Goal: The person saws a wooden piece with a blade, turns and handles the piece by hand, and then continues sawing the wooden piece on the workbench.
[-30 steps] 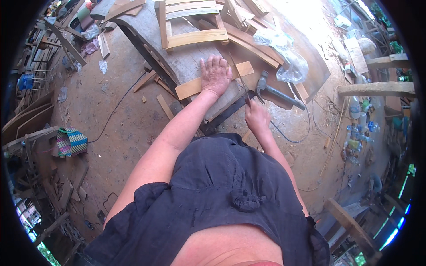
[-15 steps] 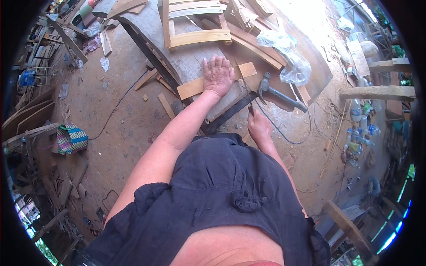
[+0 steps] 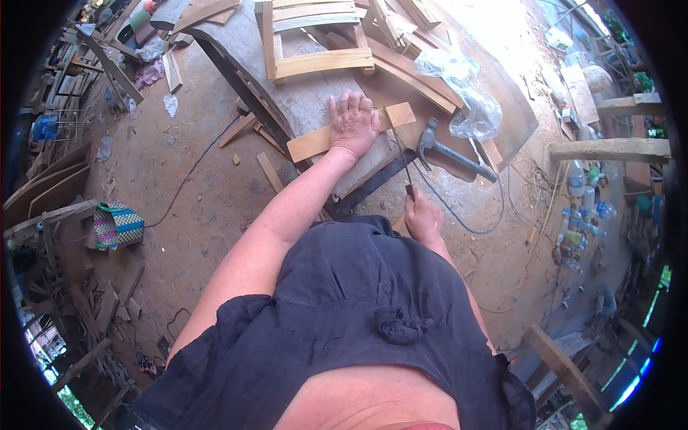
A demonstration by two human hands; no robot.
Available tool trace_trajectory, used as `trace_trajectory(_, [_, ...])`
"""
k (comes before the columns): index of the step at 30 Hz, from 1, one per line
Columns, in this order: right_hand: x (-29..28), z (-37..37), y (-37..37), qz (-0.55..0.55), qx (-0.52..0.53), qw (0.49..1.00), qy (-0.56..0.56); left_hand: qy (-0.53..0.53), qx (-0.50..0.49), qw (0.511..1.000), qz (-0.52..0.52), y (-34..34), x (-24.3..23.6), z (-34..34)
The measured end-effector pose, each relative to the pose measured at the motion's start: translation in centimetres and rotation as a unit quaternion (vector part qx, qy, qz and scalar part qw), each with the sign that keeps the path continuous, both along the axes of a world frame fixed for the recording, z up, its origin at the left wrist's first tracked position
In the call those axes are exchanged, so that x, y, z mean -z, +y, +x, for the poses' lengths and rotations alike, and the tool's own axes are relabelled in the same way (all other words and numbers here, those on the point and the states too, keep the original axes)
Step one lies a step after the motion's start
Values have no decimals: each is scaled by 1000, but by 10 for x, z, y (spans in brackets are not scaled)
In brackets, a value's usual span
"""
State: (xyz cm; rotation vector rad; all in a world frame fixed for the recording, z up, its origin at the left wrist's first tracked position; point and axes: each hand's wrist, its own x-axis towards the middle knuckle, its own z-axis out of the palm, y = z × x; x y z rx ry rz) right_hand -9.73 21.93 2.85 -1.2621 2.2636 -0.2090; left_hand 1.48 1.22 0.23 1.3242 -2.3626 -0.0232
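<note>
My left hand lies flat with fingers stretched, pressing a short wooden board down on the grey worktop. To its right, my right hand is closed round the dark handle of a handsaw. Its thin blade, seen almost edge-on, reaches up to the board near the right end. I cannot make out its teeth or the depth of any cut. A hammer rests on the worktop just right of the saw.
A slatted wooden frame stands beyond the board, with loose planks and a clear plastic bag to its right. A cable loops over the floor by my right hand. A woven basket sits at left.
My right hand has drawn the saw back toward my body and slightly right. My left hand and the board have hardly moved.
</note>
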Motion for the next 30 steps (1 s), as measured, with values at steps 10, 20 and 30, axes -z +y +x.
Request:
trace_trajectory(10, [10,-3,-46,-74,-20,997,29,2,12,1000,6,1,-3,-4])
trace_trajectory(20, [7,-4,-57,-58,-3,998,16,1,26,1000,8,2,-2,-5])
trace_trajectory(30, [-1,-1,-6,-68,0,998,-1,-1,18,1000,12,1,2,1])
